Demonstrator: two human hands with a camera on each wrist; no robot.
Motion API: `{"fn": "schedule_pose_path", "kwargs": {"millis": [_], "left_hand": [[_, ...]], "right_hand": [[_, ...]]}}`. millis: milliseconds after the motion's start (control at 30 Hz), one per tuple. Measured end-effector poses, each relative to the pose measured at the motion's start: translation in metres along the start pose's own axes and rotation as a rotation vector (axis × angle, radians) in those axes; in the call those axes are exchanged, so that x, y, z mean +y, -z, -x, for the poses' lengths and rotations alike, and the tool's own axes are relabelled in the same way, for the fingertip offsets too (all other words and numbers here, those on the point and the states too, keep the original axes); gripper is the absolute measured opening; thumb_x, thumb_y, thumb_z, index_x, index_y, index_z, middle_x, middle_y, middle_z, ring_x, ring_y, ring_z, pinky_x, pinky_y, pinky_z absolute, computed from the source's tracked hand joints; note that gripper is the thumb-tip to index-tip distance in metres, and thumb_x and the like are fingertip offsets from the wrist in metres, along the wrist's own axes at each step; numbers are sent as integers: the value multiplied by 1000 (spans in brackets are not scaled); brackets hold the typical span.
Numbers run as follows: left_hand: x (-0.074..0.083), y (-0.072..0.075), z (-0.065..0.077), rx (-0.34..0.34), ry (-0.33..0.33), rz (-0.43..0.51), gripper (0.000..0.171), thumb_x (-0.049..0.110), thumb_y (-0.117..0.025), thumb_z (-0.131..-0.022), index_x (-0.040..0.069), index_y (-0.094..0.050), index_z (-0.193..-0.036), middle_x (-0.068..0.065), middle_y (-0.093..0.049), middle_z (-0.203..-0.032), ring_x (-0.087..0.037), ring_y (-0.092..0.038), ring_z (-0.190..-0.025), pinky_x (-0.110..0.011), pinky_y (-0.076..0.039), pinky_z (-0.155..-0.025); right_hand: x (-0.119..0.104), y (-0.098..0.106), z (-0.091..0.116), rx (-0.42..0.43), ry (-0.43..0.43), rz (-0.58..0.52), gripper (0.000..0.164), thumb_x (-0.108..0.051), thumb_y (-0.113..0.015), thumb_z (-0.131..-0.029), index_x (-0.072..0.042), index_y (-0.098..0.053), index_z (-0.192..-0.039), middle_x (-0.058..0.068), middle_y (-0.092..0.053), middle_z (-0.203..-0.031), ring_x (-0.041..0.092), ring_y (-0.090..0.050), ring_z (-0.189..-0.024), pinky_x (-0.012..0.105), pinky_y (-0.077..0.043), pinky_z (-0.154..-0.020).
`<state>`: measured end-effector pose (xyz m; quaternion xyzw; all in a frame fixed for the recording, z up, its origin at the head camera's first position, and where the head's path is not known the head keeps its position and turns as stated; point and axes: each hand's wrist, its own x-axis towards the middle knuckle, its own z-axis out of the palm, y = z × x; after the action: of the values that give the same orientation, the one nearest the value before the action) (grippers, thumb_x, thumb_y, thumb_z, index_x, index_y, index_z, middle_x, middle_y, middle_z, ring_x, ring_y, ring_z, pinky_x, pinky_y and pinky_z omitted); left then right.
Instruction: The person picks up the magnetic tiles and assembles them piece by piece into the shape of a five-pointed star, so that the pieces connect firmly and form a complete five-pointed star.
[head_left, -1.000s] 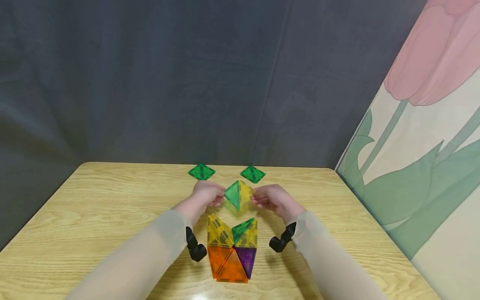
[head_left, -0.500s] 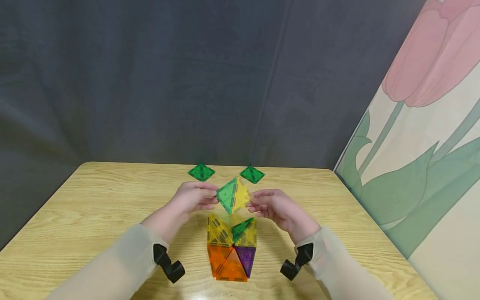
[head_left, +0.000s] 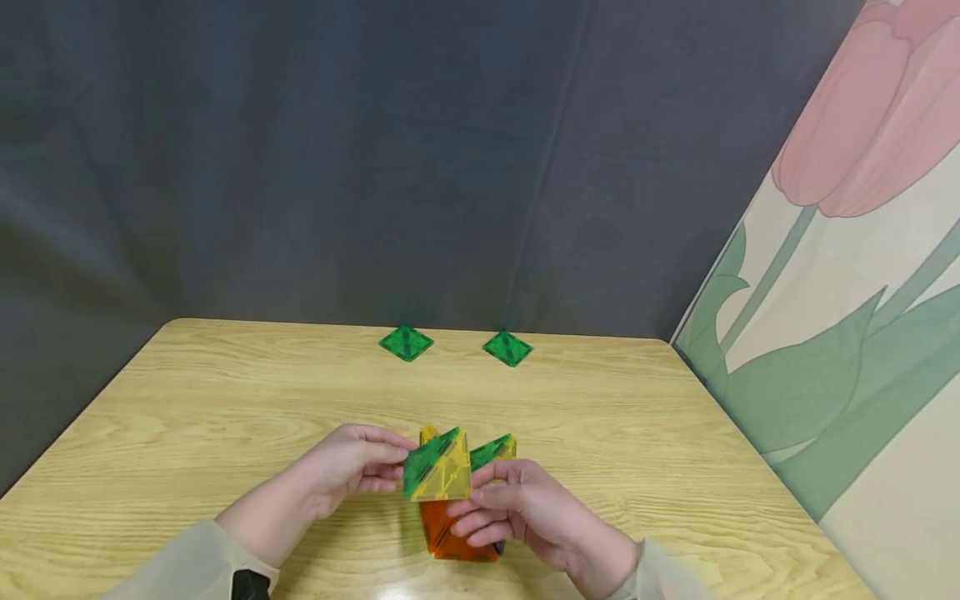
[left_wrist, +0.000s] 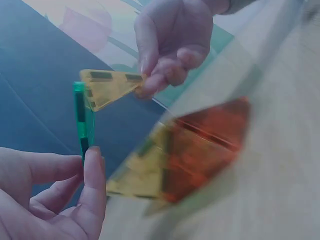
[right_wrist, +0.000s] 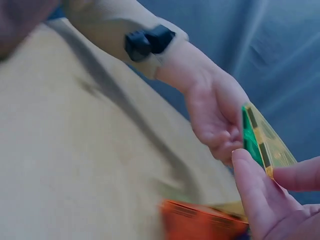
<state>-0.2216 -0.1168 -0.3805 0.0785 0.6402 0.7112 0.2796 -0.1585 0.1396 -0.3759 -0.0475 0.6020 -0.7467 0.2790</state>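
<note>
A green triangular magnetic tile (head_left: 426, 461) and a yellow triangular tile (head_left: 452, 473) are joined along an edge at an angle. My left hand (head_left: 352, 468) pinches the green one between thumb and fingers. On the other side, my right hand (head_left: 540, 518) pinches a corner of the yellow one, best seen in the right wrist view. Below this pair stands a structure of tiles with orange triangles (left_wrist: 207, 150) low down and yellow triangles (left_wrist: 144, 172) above. Its green tile (head_left: 489, 451) shows at the right. My hands and the held pair hide much of it, including most of its purple tile.
Two green diamond-shaped pieces (head_left: 406, 342) lie flat near the far edge of the wooden table (head_left: 247, 392). A dark curtain (head_left: 375, 167) hangs behind the table. To the right is a wall panel with a tulip picture (head_left: 847, 292).
Both hands have brought the joined pair toward me, from behind the structure to above it. The pair has turned so the yellow tile faces me. The diamonds have stayed put.
</note>
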Motion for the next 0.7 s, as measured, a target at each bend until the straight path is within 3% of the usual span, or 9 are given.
{"fn": "schedule_pose_path", "kwargs": {"millis": [267, 500, 700], "left_hand": [[-30, 2, 6, -15, 51, -9, 20, 7, -65, -92, -5, -72, -107, -3, -68, -78, -8, -63, -65, -20, -55, -60], [-35, 2, 5, -22, 59, -34, 22, 7, -66, -92, -7, -72, -106, -3, -71, -79, -8, -64, -65, -19, -54, -58], [-34, 2, 1, -5, 72, -99, 21, 7, -66, -91, -8, -71, -105, -2, -68, -76, -8, -61, -63, -19, -53, -57]], "right_hand": [[27, -18, 6, -29, -73, -32, 14, -5, -56, -97, 3, -57, -108, 25, -69, -105, 19, -72, -82, 29, -59, -70], [37, -24, 9, -21, -121, -13, 14, -6, -51, -100, 5, -59, -106, 24, -69, -107, 19, -71, -87, 27, -58, -74], [41, -27, 11, -29, -168, -62, 15, -6, -49, -103, 3, -60, -105, 26, -66, -114, 24, -69, -99, 30, -56, -83]]}}
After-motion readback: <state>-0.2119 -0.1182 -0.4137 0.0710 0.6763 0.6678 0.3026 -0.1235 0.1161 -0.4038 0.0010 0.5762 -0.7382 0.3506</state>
